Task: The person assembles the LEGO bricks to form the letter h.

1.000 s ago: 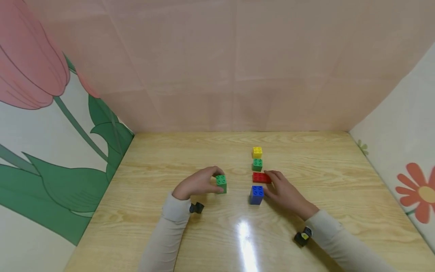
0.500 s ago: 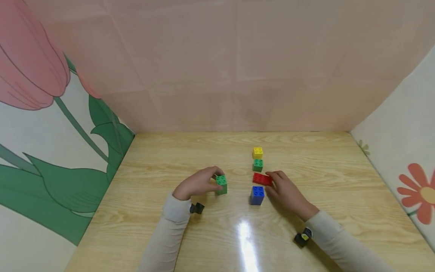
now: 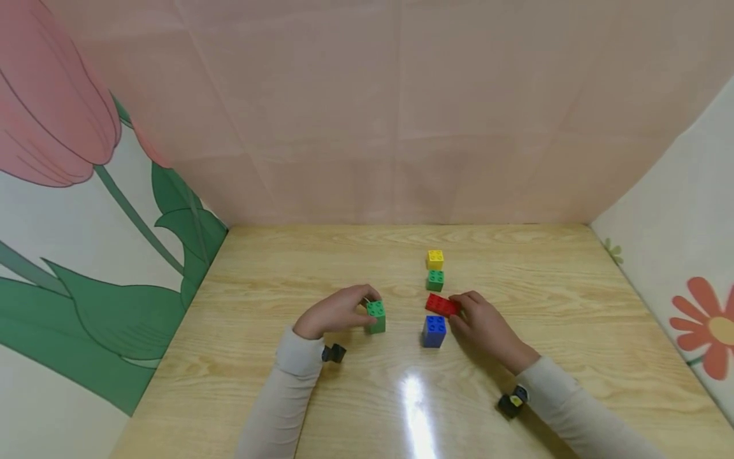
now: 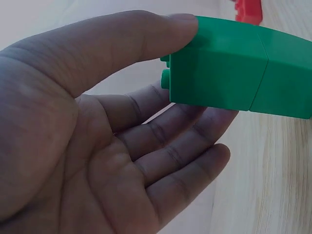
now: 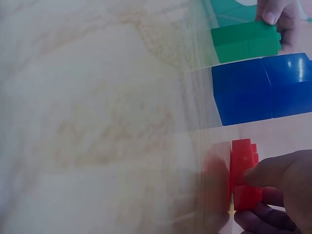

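Observation:
My left hand [image 3: 335, 311] pinches a stack of two green toy bricks [image 3: 376, 322] between thumb and fingers. In the left wrist view the thumb lies on one side of the green stack [image 4: 219, 68], and a seam shows between its bricks. My right hand [image 3: 487, 328] pinches the right end of a long red brick [image 3: 440, 305], which lies at a slant. The right wrist view shows the thumb on the red brick [image 5: 241, 161], close to the tabletop; whether it touches is unclear. Just in front of it stands a stack of two blue bricks [image 3: 434, 333].
Behind the red brick, a small green brick [image 3: 436, 280] and a yellow brick [image 3: 435, 259] stand in line on the wooden table [image 3: 275, 255]. A pink backdrop [image 3: 395, 127] rises at the back edge. Printed flower panels [image 3: 132, 306] flank the table.
The red brick has turned in my right hand from straight across to a slant, its right end nearer me. My left hand and the green stack have shifted slightly toward me.

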